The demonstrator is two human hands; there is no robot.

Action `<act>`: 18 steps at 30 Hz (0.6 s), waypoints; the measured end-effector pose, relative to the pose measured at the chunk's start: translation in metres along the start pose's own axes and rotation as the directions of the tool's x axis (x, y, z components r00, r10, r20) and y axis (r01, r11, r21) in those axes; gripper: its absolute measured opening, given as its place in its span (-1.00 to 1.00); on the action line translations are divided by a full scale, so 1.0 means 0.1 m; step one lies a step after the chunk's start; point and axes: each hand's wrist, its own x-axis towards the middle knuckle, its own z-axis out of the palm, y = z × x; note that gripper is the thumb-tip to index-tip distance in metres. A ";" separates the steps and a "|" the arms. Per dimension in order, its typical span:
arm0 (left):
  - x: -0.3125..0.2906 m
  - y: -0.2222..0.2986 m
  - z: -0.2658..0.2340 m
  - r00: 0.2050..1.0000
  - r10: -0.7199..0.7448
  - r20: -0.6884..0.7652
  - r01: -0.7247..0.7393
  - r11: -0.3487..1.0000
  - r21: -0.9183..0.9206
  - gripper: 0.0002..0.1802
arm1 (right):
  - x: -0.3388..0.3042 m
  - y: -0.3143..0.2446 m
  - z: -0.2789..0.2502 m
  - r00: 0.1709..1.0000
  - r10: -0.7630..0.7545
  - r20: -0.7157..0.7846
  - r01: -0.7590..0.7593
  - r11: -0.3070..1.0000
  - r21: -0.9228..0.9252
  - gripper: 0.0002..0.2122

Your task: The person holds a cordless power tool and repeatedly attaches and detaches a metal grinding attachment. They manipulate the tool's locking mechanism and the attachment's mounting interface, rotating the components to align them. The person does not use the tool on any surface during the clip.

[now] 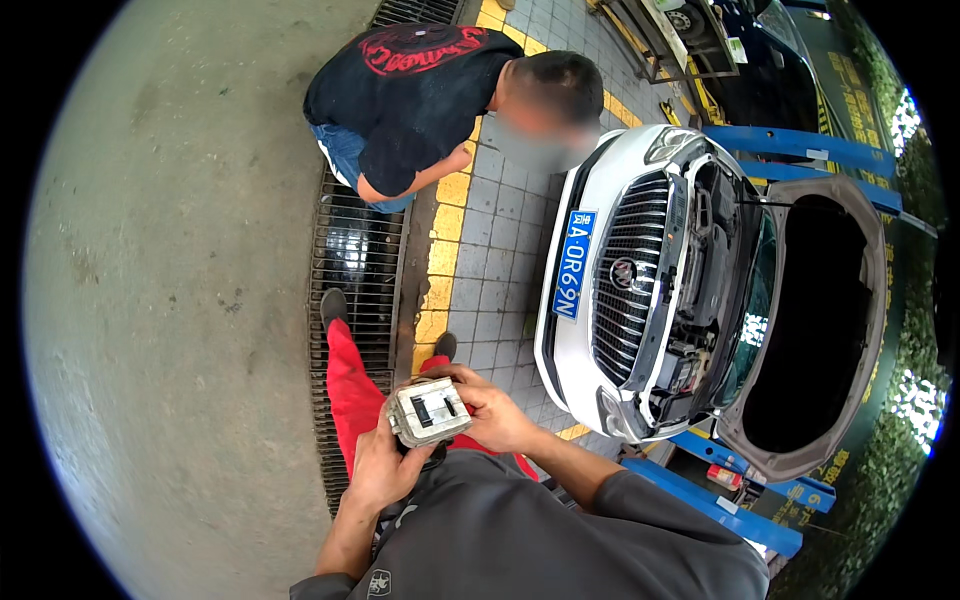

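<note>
While a co-worker [420, 110] crouches at the floor grate [362, 300], facing a white car [562, 345] with its hood [820, 330] raised, my left grip [386, 466] is closed on the near left side of a pale, soiled box [438, 410], my right grip [492, 412] on its right side; the box is held before my gray shirt [550, 530].

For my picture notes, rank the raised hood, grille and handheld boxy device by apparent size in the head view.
1. Raised hood, largest
2. Grille
3. Boxy device, smallest, though nearer the camera
</note>
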 end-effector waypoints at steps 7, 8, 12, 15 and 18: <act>0.10 0.26 -0.09 0.993 0.032 0.110 -0.038 0.998 0.048 -0.22 | -0.20 -0.12 0.04 0.990 -0.004 -0.139 0.014 0.997 0.073 -0.62; 0.12 0.33 -0.07 0.991 0.063 0.120 -0.067 0.997 0.032 -0.29 | -0.29 -0.08 0.05 0.984 -0.008 -0.179 0.022 0.997 0.077 -0.62; 0.14 0.51 0.12 0.966 0.127 0.224 -0.144 0.988 0.063 -0.59 | -0.66 -0.11 -0.01 0.935 -0.069 -0.348 0.119 0.985 0.124 -0.58; 0.11 0.72 0.33 0.946 0.191 0.263 -0.206 0.978 0.033 -0.72 | -0.98 -0.08 0.08 0.888 -0.005 -0.459 0.151 0.948 0.281 -0.59; 0.04 0.76 0.50 0.904 0.194 0.382 -0.210 0.978 0.001 -0.69 | -1.31 0.03 0.21 0.824 -0.011 -0.566 0.202 0.940 0.274 -0.59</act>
